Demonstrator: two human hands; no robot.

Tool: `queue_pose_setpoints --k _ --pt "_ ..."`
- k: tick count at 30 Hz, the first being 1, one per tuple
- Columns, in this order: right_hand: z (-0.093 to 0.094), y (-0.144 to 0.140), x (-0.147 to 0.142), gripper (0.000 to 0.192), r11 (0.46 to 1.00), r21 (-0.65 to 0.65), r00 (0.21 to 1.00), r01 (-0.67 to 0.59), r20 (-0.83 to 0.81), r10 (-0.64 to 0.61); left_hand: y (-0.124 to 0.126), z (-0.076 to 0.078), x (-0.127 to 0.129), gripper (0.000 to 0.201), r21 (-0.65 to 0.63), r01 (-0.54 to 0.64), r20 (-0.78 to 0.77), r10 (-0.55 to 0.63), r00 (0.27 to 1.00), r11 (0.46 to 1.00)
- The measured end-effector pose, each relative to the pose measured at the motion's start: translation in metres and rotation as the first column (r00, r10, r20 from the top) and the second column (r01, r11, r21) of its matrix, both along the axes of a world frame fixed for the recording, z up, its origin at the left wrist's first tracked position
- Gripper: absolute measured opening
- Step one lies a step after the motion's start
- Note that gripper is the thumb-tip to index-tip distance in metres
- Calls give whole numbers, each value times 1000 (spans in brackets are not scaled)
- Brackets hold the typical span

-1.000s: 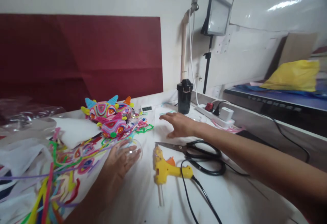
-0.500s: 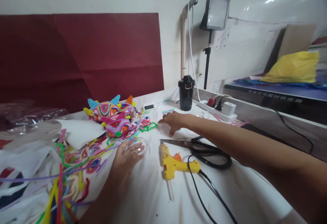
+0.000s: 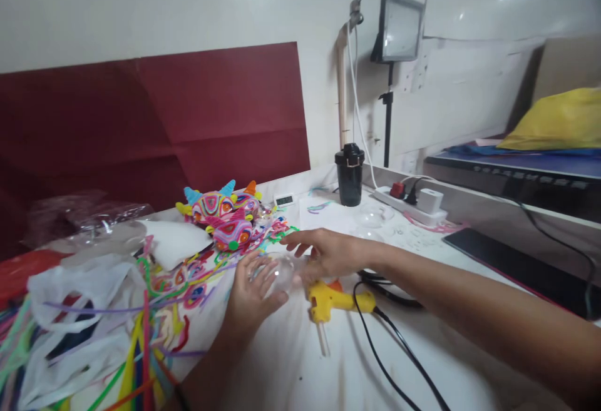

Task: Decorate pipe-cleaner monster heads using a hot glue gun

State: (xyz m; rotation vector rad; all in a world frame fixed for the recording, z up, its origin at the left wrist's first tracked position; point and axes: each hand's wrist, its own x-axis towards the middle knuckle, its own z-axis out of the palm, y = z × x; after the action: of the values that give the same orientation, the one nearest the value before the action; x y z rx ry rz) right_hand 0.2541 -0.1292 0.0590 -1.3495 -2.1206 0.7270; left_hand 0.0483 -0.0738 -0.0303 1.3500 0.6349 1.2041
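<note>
A dark red panel [image 3: 154, 123] covers the wall behind a white bench [image 3: 291, 367], the largest things in view. On the bench's left lies a heap of white bags and coloured pipe cleaners [image 3: 117, 317], with a few bright, horned pipe-cleaner figures [image 3: 225, 211] at its far edge. Farther right stand a black cup [image 3: 349, 174], a power strip [image 3: 413, 204] and a lamp on a stand [image 3: 397, 26]. Nearer lies a yellow glue gun [image 3: 335, 301] with its black cord trailing toward the camera; its nozzle points left, and its long axis runs left to right.

The clear plastic dome [image 3: 282, 270] sits on the bench between the two hands, just left of the glue gun. The left hand [image 3: 253, 292] cups it from the near left, fingers spread over its curve and touching it. The right hand [image 3: 326, 254] comes in from the right, fingers loosely curled at the dome's right edge, above the glue gun; whether it grips the dome or only touches it cannot be told. The two hands are close, nearly meeting over the dome, which has no long axis and lies just ahead of the left palm. More clear dome halves [image 3: 373, 217] lie farther back.
</note>
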Motion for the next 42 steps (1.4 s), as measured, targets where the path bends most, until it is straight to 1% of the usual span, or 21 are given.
queue_pose_setpoints --k 2,6,8,11,14,17,19,21,24,26,27,31,33,36,39,42 --pt "-7 -6 -10 83 1000 -25 999 -7 -46 5 -6 2 2 79 40 -2 -9 3 1000 999" --pt "-12 -11 -23 89 1000 -1 999 25 -26 -25 -17 7 4 72 107 21 -53 -15 998 994" --pt "-13 -10 -26 89 999 14 999 49 -11 -49 -19 8 4 69 148 0 -90 13 996 989" --pt "-14 -8 -28 86 995 53 996 85 15 -86 -20 8 2 69 215 -53 -165 90 982 975" --pt "-14 -9 -27 75 989 109 992 96 76 -105 -19 8 0 71 286 -85 -243 159 957 954" --pt "-10 -14 -27 67 986 138 980 90 162 -112 -20 7 -1 72 323 -94 -289 193 938 942" --pt "-7 -16 -26 65 986 135 966 97 224 -126 -21 6 -1 73 320 -90 -313 195 930 943" --pt "-3 -18 -25 64 985 129 949 111 279 -144 -20 4 -2 79 299 -71 -334 174 926 952" --pt "1 -19 -21 67 982 137 933 130 319 -168 -14 -1 -5 90 286 -27 -354 131 926 958" --pt "3 -18 -19 68 979 153 926 137 331 -181 -8 -4 -8 91 298 14 -370 102 924 955" --pt "3 -17 -18 69 976 165 923 140 336 -189 -4 -6 -10 90 298 27 -370 90 925 954" --pt "7 -14 -16 68 965 211 916 157 335 -222 7 -10 -17 82 258 13 -347 81 934 966" --pt "13 -14 -16 66 956 251 916 154 328 -233 12 -12 -19 76 235 3 -354 83 931 972" --pt "26 -14 -18 62 936 333 924 111 314 -221 18 -14 -21 67 192 -43 -374 114 921 980" --pt "36 -14 -21 58 910 406 941 86 266 -207 19 -12 -20 61 182 -84 -414 154 897 980" --pt "38 -12 -22 60 899 429 954 85 226 -198 14 -5 -20 55 234 -110 -495 216 842 966"
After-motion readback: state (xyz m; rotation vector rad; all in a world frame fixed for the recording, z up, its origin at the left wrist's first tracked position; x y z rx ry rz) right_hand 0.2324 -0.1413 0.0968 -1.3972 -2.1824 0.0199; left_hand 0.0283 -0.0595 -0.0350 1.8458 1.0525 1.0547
